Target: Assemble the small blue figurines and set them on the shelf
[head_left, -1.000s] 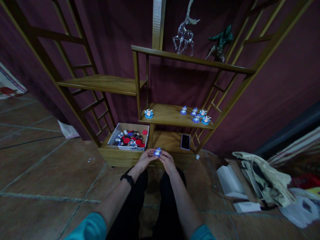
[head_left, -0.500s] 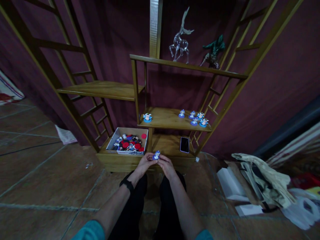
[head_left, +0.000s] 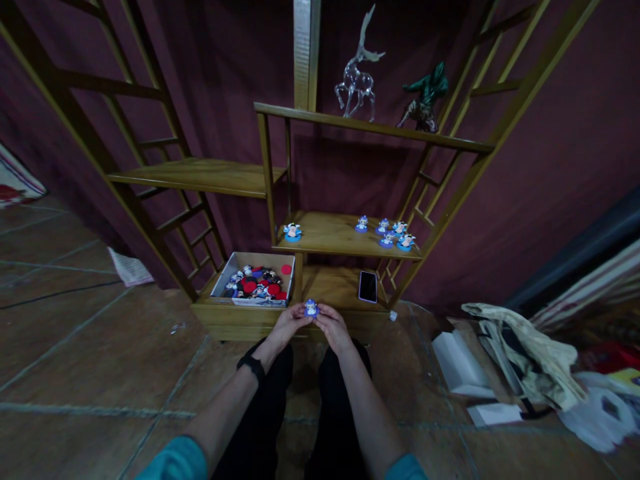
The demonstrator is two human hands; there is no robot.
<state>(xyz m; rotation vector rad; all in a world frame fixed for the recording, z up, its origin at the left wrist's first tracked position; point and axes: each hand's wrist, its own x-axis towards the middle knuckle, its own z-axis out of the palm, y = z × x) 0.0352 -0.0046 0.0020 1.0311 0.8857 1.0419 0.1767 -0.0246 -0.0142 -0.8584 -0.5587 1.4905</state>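
Observation:
Between my fingertips sits a small purple-and-white figurine (head_left: pixel 311 309) on a round purple base. My left hand (head_left: pixel 291 323) pinches its left side, and my right hand (head_left: pixel 331 325) grips its right side. Both hands hover in front of the low shelf unit. On the middle shelf (head_left: pixel 330 233) several similar figurines (head_left: pixel 387 238) with purple or blue bases cluster at the right. One blue-based figurine (head_left: pixel 293 232) stands alone at that shelf's left end. Left of my hands, an open cardboard box (head_left: pixel 219 285) holds a jumble of figurines and red discs.
A phone (head_left: pixel 368 287) lies on the lower shelf at the right. Higher up stand a clear deer ornament (head_left: pixel 357 83) and a green-and-brown statue (head_left: pixel 427 100). White boxes (head_left: pixel 461 363), cloth and plastic bags (head_left: pixel 597 413) lie on the floor to the right.
The figurine has turned a little in my fingers and now looks more upright. Both hands still hold it in nearly the same place; the view has shifted slightly.

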